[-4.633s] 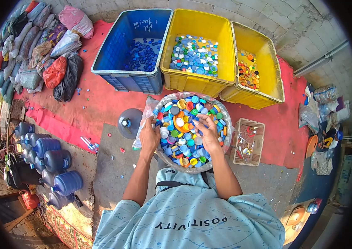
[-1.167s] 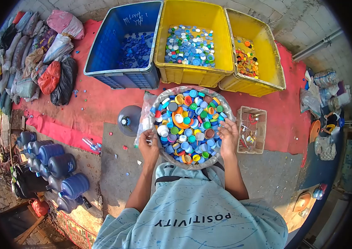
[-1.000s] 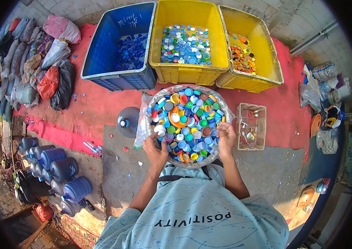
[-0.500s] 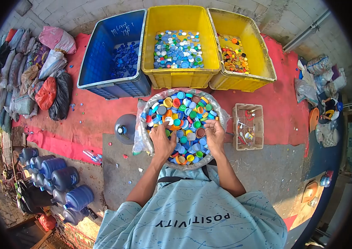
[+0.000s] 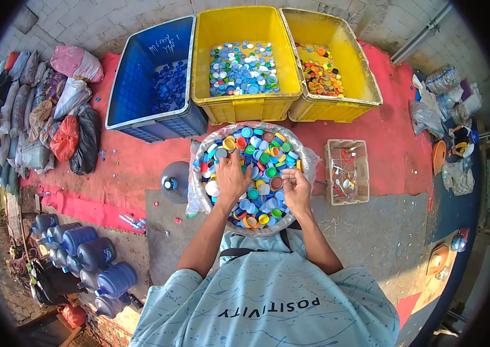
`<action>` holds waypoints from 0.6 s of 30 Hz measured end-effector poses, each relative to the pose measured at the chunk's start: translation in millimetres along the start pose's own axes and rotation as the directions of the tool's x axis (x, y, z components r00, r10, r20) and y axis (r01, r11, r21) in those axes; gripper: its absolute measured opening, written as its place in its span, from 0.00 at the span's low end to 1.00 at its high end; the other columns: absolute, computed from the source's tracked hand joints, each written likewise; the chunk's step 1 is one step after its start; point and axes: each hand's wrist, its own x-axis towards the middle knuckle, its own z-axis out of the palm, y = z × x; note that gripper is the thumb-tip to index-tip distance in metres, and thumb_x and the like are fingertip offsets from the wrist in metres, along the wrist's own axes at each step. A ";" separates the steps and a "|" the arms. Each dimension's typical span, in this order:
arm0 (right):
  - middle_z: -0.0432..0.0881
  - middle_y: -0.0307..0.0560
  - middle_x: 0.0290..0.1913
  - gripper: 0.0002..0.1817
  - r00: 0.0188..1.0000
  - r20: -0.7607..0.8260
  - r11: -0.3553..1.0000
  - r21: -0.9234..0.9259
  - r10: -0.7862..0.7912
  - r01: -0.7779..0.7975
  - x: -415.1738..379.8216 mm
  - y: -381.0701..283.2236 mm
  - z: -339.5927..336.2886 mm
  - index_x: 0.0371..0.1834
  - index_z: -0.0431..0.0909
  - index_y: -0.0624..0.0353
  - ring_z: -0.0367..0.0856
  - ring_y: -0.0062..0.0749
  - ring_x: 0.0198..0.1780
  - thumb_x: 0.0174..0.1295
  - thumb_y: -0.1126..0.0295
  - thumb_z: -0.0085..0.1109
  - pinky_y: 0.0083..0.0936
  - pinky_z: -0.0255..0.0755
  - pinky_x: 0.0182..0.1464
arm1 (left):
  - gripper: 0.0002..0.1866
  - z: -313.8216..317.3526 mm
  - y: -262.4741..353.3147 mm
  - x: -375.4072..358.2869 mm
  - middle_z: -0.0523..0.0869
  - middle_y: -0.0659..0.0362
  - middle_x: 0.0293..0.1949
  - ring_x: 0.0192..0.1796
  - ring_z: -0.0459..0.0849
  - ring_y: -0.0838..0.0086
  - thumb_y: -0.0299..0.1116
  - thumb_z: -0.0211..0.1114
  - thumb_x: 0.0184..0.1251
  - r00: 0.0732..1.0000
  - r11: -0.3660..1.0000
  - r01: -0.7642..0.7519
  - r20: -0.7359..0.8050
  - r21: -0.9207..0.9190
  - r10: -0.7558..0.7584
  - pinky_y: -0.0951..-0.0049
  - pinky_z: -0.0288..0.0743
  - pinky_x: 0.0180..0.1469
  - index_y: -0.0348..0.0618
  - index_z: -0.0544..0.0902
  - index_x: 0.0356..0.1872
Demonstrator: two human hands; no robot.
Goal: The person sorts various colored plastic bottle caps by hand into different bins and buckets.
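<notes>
A round tub lined with clear plastic sits against my body, heaped with bottle caps of many colours. My left hand lies over the left part of the heap, fingers stretched forward and thumb apart, fingertips among yellow and orange caps. A white cap rests beside it near the rim. Over the right side of the heap, my right hand has its fingers curled together near a brown cap. Whatever its fingertips hold, if anything, is too small to make out.
Beyond the tub stand a blue crate with blue caps, a yellow crate with mostly light blue and white caps, and another yellow crate with orange-yellow caps. A basket of small items is right; a water jug is left.
My left hand has moved forward and slightly right over the caps. A white cap now shows beside it near the left rim. My right hand has drawn back slightly with its fingers curled.
</notes>
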 end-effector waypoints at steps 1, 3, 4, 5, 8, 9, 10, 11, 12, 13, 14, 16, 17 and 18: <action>0.85 0.46 0.39 0.16 1.000 0.002 1.000 -0.002 -0.011 0.011 -1.6 -0.6 -1.1 0.48 0.78 0.62 0.81 0.24 0.33 0.56 0.83 0.53 0.24 0.75 0.37 | 0.29 3.6 -0.6 3.4 0.88 0.57 0.36 0.43 0.78 0.59 0.39 0.72 0.54 1.000 0.999 -0.007 0.022 0.035 0.006 0.59 0.66 0.46 0.39 0.75 0.56; 0.85 0.46 0.39 0.16 1.000 0.004 1.000 0.002 -0.015 0.015 -3.3 1.4 -2.6 0.48 0.78 0.61 0.81 0.24 0.33 0.56 0.83 0.53 0.24 0.75 0.37 | 0.30 5.0 0.2 7.4 0.88 0.57 0.39 0.43 0.79 0.58 0.39 0.73 0.54 0.996 0.997 0.040 0.075 0.060 -0.044 0.58 0.67 0.46 0.40 0.74 0.57; 0.85 0.46 0.40 0.16 1.000 0.005 1.000 0.003 -0.016 0.016 -4.2 2.3 -4.1 0.48 0.78 0.61 0.82 0.25 0.33 0.56 0.83 0.53 0.24 0.75 0.37 | 0.30 5.0 2.2 9.1 0.88 0.57 0.40 0.43 0.79 0.58 0.39 0.73 0.53 0.992 0.995 0.063 0.101 0.073 -0.070 0.57 0.68 0.46 0.41 0.74 0.57; 0.85 0.46 0.40 0.16 1.000 0.002 1.000 0.000 -0.015 0.015 -5.4 2.7 -5.3 0.48 0.78 0.61 0.82 0.25 0.33 0.56 0.83 0.53 0.24 0.75 0.37 | 0.30 7.6 2.3 9.9 0.88 0.57 0.37 0.42 0.80 0.57 0.39 0.73 0.53 0.992 0.994 0.073 0.096 0.084 -0.081 0.57 0.68 0.46 0.41 0.74 0.56; 0.86 0.46 0.40 0.16 1.000 0.000 1.000 0.001 -0.005 0.005 -6.1 4.5 -7.4 0.48 0.78 0.60 0.82 0.25 0.33 0.56 0.83 0.54 0.24 0.75 0.37 | 0.28 10.4 4.7 11.8 0.86 0.53 0.32 0.42 0.80 0.55 0.40 0.72 0.53 0.985 0.989 0.094 0.131 0.117 -0.110 0.56 0.67 0.45 0.39 0.75 0.54; 0.86 0.46 0.39 0.16 1.000 0.000 1.000 0.005 0.004 -0.004 -6.5 6.6 -7.7 0.48 0.78 0.60 0.82 0.25 0.33 0.56 0.83 0.54 0.24 0.75 0.37 | 0.28 12.0 4.9 11.8 0.86 0.53 0.32 0.42 0.80 0.54 0.39 0.72 0.53 0.987 0.990 0.087 0.122 0.111 -0.100 0.56 0.67 0.45 0.40 0.75 0.55; 0.86 0.47 0.39 0.16 1.000 0.000 1.000 0.010 0.014 -0.014 -7.3 8.1 -7.9 0.48 0.78 0.60 0.82 0.25 0.33 0.56 0.83 0.54 0.24 0.75 0.37 | 0.28 13.6 4.2 11.7 0.86 0.52 0.32 0.41 0.81 0.54 0.39 0.72 0.53 0.989 0.991 0.080 0.113 0.105 -0.091 0.55 0.67 0.45 0.40 0.75 0.55; 0.86 0.47 0.39 0.16 1.000 0.000 1.000 0.014 0.017 -0.017 -8.2 8.9 -7.9 0.48 0.78 0.61 0.82 0.25 0.33 0.56 0.83 0.54 0.24 0.76 0.38 | 0.28 14.8 3.1 11.4 0.86 0.52 0.31 0.41 0.81 0.53 0.39 0.72 0.53 0.991 0.992 0.072 0.104 0.100 -0.083 0.55 0.68 0.44 0.40 0.75 0.55; 0.86 0.47 0.39 0.16 1.000 0.000 1.000 0.018 0.019 -0.019 -8.8 9.1 -7.9 0.48 0.78 0.61 0.82 0.26 0.34 0.56 0.83 0.54 0.24 0.76 0.38 | 0.28 16.1 1.0 10.8 0.86 0.51 0.32 0.41 0.81 0.54 0.39 0.72 0.53 0.992 0.994 0.065 0.101 0.083 -0.074 0.55 0.67 0.44 0.41 0.75 0.55; 0.86 0.47 0.39 0.15 1.000 0.000 1.000 0.021 0.021 -0.021 -9.2 8.7 -8.3 0.48 0.78 0.61 0.82 0.26 0.34 0.56 0.83 0.54 0.25 0.76 0.38 | 0.28 17.0 -1.5 10.2 0.86 0.51 0.32 0.41 0.81 0.54 0.39 0.71 0.53 0.993 0.996 0.059 0.098 0.065 -0.065 0.55 0.67 0.45 0.41 0.76 0.55; 0.86 0.47 0.39 0.15 1.000 0.000 0.999 0.023 0.027 -0.027 -10.0 7.5 -9.1 0.48 0.78 0.62 0.82 0.26 0.34 0.56 0.83 0.54 0.25 0.76 0.38 | 0.27 17.8 -4.0 8.8 0.86 0.51 0.32 0.41 0.81 0.54 0.38 0.71 0.53 0.994 0.997 0.055 0.095 0.047 -0.059 0.55 0.67 0.45 0.42 0.76 0.55; 0.86 0.47 0.39 0.15 0.999 0.009 0.999 0.028 0.032 -0.032 -9.7 2.5 -9.0 0.47 0.78 0.62 0.83 0.26 0.35 0.56 0.83 0.53 0.25 0.76 0.39 | 0.26 14.7 -6.4 8.0 0.86 0.50 0.32 0.41 0.81 0.54 0.37 0.70 0.53 0.993 0.999 0.014 0.113 0.037 -0.019 0.55 0.67 0.44 0.42 0.76 0.55; 0.85 0.47 0.39 0.15 0.999 0.015 0.999 0.027 0.034 -0.034 -9.0 2.0 -7.9 0.47 0.78 0.62 0.82 0.26 0.35 0.57 0.83 0.53 0.25 0.76 0.40 | 0.25 13.0 -7.5 7.9 0.87 0.49 0.33 0.41 0.81 0.54 0.36 0.69 0.54 0.993 0.999 -0.004 0.120 0.032 0.000 0.55 0.67 0.44 0.42 0.77 0.54; 0.85 0.48 0.39 0.15 0.999 0.022 0.999 0.025 0.036 -0.036 -8.1 1.6 -7.1 0.47 0.78 0.63 0.82 0.26 0.35 0.57 0.83 0.53 0.25 0.76 0.40 | 0.25 12.0 -6.7 8.1 0.87 0.49 0.33 0.41 0.81 0.54 0.35 0.68 0.53 0.993 0.999 -0.004 0.117 0.044 -0.001 0.55 0.67 0.44 0.42 0.77 0.54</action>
